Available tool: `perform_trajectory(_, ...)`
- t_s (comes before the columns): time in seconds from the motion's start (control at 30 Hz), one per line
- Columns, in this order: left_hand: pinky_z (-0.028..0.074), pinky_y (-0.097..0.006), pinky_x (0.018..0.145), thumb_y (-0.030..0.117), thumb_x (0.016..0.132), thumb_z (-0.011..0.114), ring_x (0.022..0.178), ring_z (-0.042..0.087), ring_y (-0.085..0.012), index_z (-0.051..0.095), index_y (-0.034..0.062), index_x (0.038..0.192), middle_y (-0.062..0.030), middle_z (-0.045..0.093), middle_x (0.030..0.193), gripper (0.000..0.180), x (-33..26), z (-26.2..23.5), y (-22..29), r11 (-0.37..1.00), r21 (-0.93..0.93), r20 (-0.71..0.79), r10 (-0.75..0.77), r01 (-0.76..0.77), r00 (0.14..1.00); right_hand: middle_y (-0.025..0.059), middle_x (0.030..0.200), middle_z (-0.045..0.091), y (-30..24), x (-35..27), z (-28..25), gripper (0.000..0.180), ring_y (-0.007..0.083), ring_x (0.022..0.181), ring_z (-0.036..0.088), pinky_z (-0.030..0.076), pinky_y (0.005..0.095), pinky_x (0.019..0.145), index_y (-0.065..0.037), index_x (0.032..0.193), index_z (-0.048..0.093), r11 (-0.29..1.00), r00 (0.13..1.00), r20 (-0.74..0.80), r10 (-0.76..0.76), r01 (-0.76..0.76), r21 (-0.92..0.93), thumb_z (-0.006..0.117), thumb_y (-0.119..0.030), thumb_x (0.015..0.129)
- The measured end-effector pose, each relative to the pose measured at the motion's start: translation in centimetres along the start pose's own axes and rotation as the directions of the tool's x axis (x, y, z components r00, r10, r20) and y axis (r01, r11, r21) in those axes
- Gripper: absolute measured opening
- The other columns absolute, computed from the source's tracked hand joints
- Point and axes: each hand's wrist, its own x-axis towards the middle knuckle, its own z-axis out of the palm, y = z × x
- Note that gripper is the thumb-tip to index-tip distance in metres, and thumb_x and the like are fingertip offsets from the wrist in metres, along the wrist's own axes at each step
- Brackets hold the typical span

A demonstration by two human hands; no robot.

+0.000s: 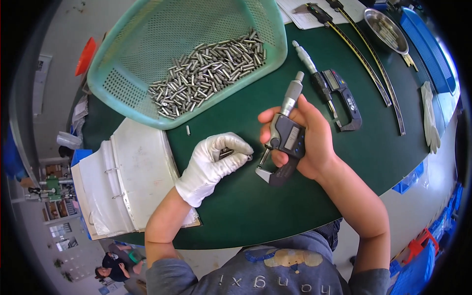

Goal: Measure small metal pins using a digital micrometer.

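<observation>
My left hand [209, 164], in a white glove, has its fingers curled around a few small metal pins [226, 153]. One pin end shows at the fingertips, close to the micrometer's jaws. My bare right hand [317, 135] grips a digital micrometer [288, 132], its thimble pointing away from me and its frame toward me. I see nothing between the measuring faces. Beyond my left hand, a pale green plastic basket [112, 88] holds a heap of metal pins [211, 69]. A single loose pin [188, 130] stands on the green table [236, 206] beside the basket.
An opened ring binder [145, 167] lies left of my gloved hand. Right of the basket rest a second micrometer [333, 81] and two long calipers [361, 46]. Farther right are a metal bowl [376, 37], a blue tray [425, 49] and a white glove [429, 120]. Another person [114, 266] is at lower left.
</observation>
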Motion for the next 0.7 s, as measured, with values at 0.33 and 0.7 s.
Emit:
perform_trajectory(0.33,0.046,-0.022,0.073,0.003,0.073,0.066,0.076,0.056,-0.01,0.059,0.0006,0.082,-0.0034,0.059,0.082,0.013,-0.08,0.53,-0.78,0.996,-0.076,0.0,-0.038,0.037,0.999,0.014,0.071,0.057,0.12,0.09,-0.21,0.061,0.0169,0.042,0.044,0.039,0.027,0.046,0.002,0.093,0.052,0.999,1.0,0.021,-0.022,0.021,0.027,0.013,-0.045,0.089)
perform_trajectory(0.7,0.045,-0.022,0.07,0.002,0.072,0.067,0.075,0.056,-0.01,0.061,0.0016,0.083,-0.0034,0.059,0.081,0.013,-0.22,0.54,-1.13,1.0,0.01,-0.015,0.025,-0.025,1.0,0.0137,0.071,0.057,0.13,0.08,0.04,0.061,0.0164,0.043,0.044,0.039,0.0264,0.046,0.002,0.092,0.053,0.999,0.999,0.014,-0.032,0.032,0.012,0.013,-0.043,0.089)
